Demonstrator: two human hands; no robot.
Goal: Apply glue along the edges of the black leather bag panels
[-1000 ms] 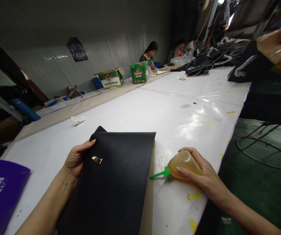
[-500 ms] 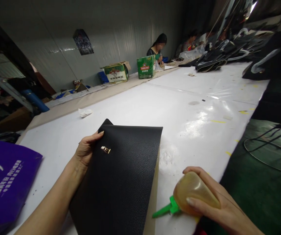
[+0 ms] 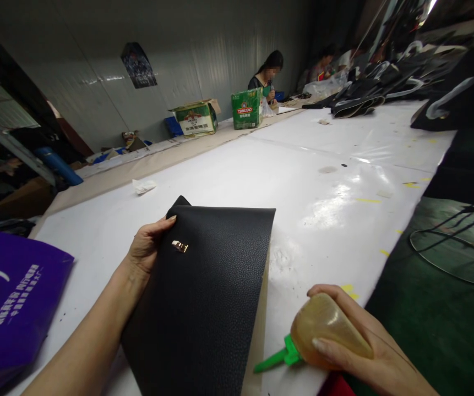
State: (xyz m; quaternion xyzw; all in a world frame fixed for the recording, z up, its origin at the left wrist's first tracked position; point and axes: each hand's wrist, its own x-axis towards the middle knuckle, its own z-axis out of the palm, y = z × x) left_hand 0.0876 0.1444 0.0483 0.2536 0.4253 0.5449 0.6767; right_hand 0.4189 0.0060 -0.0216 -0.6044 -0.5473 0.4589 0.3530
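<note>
A black pebbled leather panel (image 3: 210,286) with a small gold metal clasp (image 3: 179,246) near its upper left is tilted up over the white table. My left hand (image 3: 148,245) grips its upper left edge, thumb on the front face; the other fingers are hidden behind. A paler inner layer shows along the panel's right edge. My right hand (image 3: 364,335) is wrapped round a squeeze bottle (image 3: 327,330) of amber liquid. The bottle's green nozzle (image 3: 272,360) points left, its tip close to that right edge; whether they touch I cannot tell.
A purple bag (image 3: 17,302) lies at the left. Two beer cartons (image 3: 246,109) stand along the far edge. Black pieces (image 3: 358,102) with pale curved strips are heaped at the far right. A person (image 3: 267,77) sits beyond the cartons. A crumpled tissue (image 3: 143,186) lies on the table (image 3: 220,170).
The nozzle tip has shifted slightly left and down along the panel's right edge. Both hands keep their holds, and the whole view has moved a little.
</note>
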